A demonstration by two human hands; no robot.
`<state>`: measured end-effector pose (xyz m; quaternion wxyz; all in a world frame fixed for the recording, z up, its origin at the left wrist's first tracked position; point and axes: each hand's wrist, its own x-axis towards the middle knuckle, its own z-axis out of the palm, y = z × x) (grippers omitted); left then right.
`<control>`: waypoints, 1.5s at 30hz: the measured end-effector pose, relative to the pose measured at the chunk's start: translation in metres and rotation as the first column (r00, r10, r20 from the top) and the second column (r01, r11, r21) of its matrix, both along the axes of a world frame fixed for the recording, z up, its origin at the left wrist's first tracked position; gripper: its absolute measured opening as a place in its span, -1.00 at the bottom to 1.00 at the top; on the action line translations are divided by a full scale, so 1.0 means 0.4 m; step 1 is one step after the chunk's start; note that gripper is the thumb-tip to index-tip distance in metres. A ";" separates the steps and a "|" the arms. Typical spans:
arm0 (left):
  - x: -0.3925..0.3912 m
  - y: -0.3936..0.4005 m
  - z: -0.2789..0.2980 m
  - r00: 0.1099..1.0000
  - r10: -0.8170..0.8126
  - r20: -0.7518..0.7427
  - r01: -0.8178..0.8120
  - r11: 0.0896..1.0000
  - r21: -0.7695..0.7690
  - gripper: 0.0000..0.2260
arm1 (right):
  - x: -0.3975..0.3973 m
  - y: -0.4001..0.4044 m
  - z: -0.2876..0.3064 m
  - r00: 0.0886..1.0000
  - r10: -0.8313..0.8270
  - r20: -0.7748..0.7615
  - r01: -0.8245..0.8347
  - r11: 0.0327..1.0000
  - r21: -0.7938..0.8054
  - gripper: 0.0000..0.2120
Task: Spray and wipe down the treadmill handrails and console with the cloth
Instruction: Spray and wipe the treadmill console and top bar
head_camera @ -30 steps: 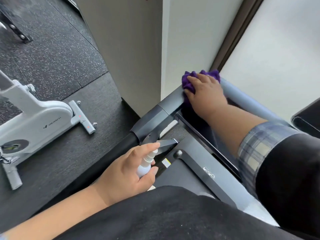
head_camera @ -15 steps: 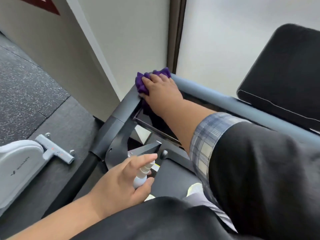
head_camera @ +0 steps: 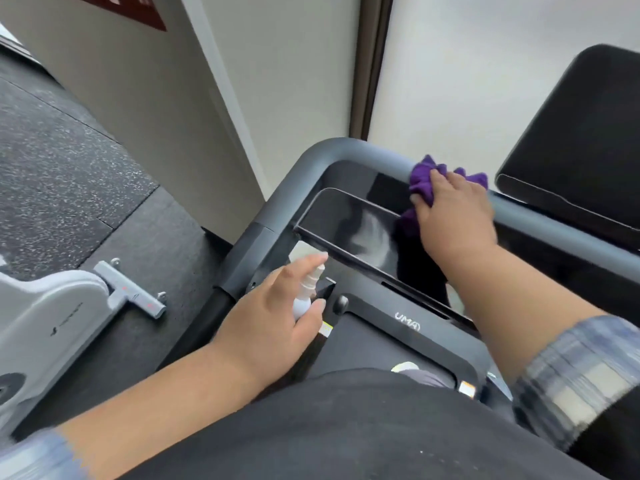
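A grey treadmill handrail (head_camera: 332,150) curves from the left side across the front. My right hand (head_camera: 453,209) presses a bunched purple cloth (head_camera: 424,183) onto the front bar, fingers curled over it. Below the bar lies the dark glossy console panel (head_camera: 346,226), with a pale smear on it. My left hand (head_camera: 277,313) grips a small white spray bottle (head_camera: 306,292) near the left rail, index finger on top of the nozzle. A second black screen (head_camera: 581,140) stands at the right behind the bar.
A white exercise bike base (head_camera: 59,310) with a grey foot bar (head_camera: 131,292) stands on the speckled rubber floor (head_camera: 62,174) at the left. A pale wall and a dark door frame (head_camera: 372,64) are close behind the treadmill. The black belt deck (head_camera: 374,344) lies below.
My right hand has slid the purple cloth from the left front corner rightward along the front bar. The camera has turned right. My left hand keeps hold of the spray bottle.
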<state>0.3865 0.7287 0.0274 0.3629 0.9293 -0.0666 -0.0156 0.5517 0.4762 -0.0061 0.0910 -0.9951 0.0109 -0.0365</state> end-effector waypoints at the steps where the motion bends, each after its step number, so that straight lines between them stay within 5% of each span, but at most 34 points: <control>1: 0.003 0.014 0.004 0.997 0.067 -0.049 -0.067 0.998 0.004 -0.47 | -0.009 0.008 0.004 1.000 0.009 0.019 -0.010 0.997 0.075 -0.51; 5: 0.025 0.077 0.028 0.963 0.246 -0.111 -0.236 0.967 0.094 -0.48 | -0.047 0.110 0.030 0.991 0.111 0.073 -0.130 0.923 0.362 -0.51; 10: 0.104 0.163 0.049 0.937 0.329 -0.117 -0.280 0.907 0.314 -0.51 | -0.109 0.215 0.037 0.959 0.284 -0.010 -0.256 0.879 0.402 -0.47; 24: 0.328 0.099 0.069 0.986 0.117 -0.116 -0.039 0.850 0.526 -0.50 | -0.240 0.104 0.037 0.936 0.335 -0.105 -0.243 0.834 0.496 -0.41; 31: 0.511 -0.029 0.043 0.986 0.002 -0.167 0.111 0.736 0.668 -0.45 | -0.279 0.038 0.029 0.911 0.378 -0.168 -0.270 0.851 0.451 -0.33; 40: 0.618 -0.102 0.039 0.982 0.047 -0.181 0.089 0.733 0.675 -0.56 | -0.273 -0.059 0.039 0.909 0.354 -0.222 -0.215 0.851 0.479 -0.31; 45: 0.611 -0.233 0.035 0.984 -0.120 -0.133 0.178 0.749 0.638 -0.45 | -0.255 -0.101 0.045 0.913 0.350 -0.211 -0.213 0.848 0.484 -0.28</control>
